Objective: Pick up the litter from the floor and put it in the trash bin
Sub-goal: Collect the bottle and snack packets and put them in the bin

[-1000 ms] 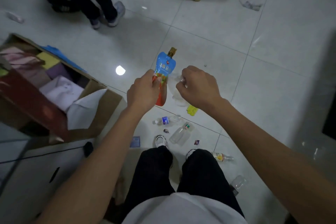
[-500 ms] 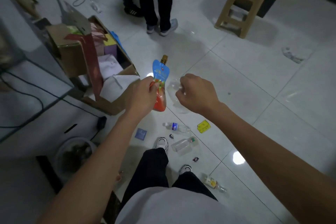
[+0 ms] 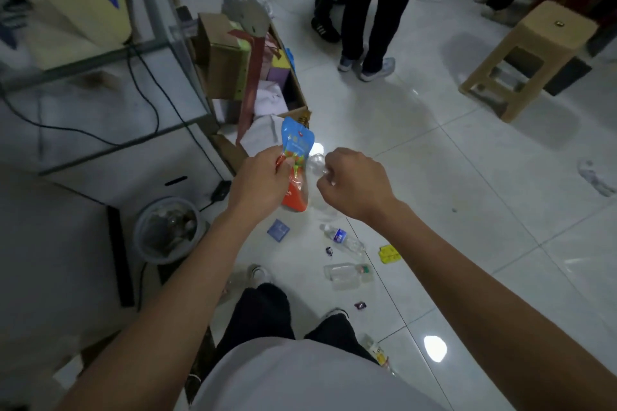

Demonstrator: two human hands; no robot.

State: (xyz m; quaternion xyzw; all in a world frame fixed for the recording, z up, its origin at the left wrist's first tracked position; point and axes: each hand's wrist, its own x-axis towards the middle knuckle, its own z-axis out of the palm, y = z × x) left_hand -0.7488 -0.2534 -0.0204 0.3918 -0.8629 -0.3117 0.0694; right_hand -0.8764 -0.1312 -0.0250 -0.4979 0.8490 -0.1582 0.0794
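Observation:
My left hand (image 3: 258, 182) pinches a blue and red drink pouch (image 3: 295, 157) with a gold cap, held upright at chest height. Beside it my right hand (image 3: 355, 182) grips a clear crumpled plastic bottle (image 3: 317, 165), mostly hidden by the fingers. A round grey trash bin (image 3: 140, 237) with litter inside stands on the floor down to the left of my left hand. On the tiles by my feet lie two clear plastic bottles (image 3: 342, 238) (image 3: 347, 274), a blue packet (image 3: 278, 229), a yellow wrapper (image 3: 389, 253) and small scraps.
An open cardboard box (image 3: 233, 57) of packages stands ahead left, by a glass-topped desk (image 3: 100, 83) with cables. People's legs (image 3: 364, 10) stand ahead. A tan stool (image 3: 531, 57) is at the upper right. Another bottle (image 3: 377, 352) lies by my right foot.
The view has swung left and back: the trash bin, desk and stool have come into sight. Both hands keep their hold and stay side by side.

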